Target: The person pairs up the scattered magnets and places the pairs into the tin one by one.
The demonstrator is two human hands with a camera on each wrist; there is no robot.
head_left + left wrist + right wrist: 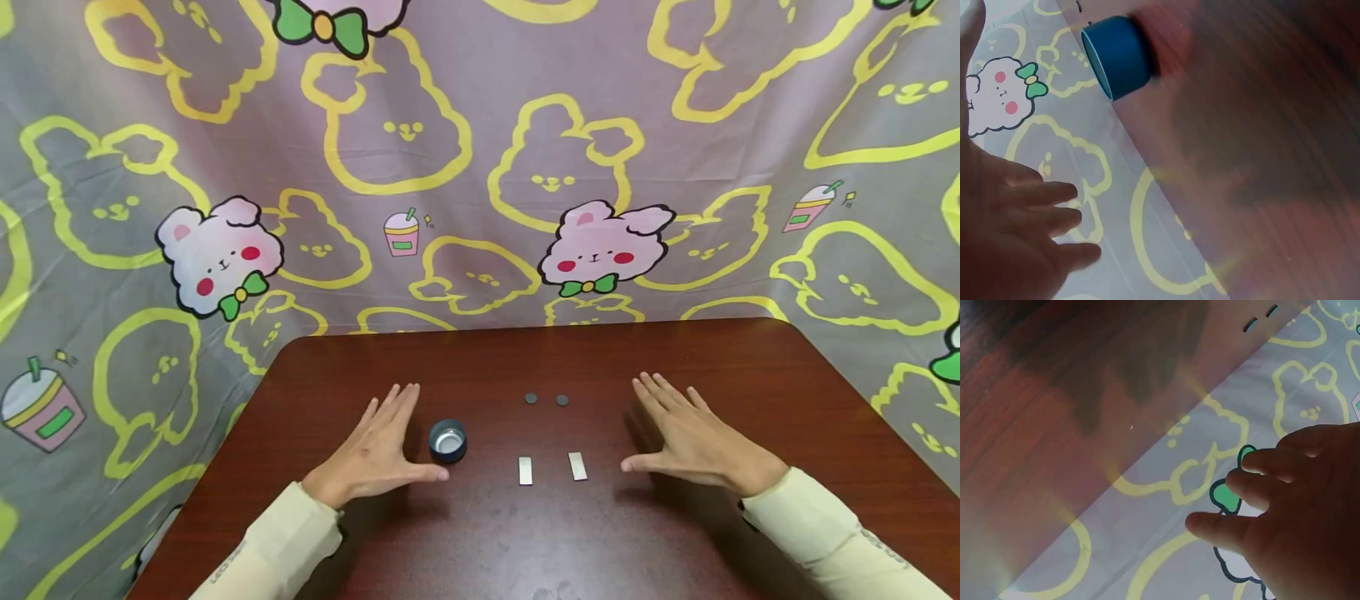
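Fingers straight and thumb spread, my left hand (372, 452) hovers over the left part of the table, holding nothing. Just right of it stands a small dark round cup (447, 442) with a silvery inside; the left wrist view shows its blue outer wall (1119, 56). On the other side my right hand (693, 442) is spread the same way, also holding nothing. Between the hands lie two small pale rectangular strips, the left strip (525, 471) and the right strip (577, 467). Beyond them sit two small dark discs, the left disc (531, 399) and the right disc (562, 401).
The dark brown wooden table (480, 550) has rounded far corners. Behind it and along both sides hangs a grey cloth (480, 50) printed with yellow outlines and cartoon bunnies. Both forearms wear pale sleeves, the left sleeve (277, 542) and the right sleeve (817, 533).
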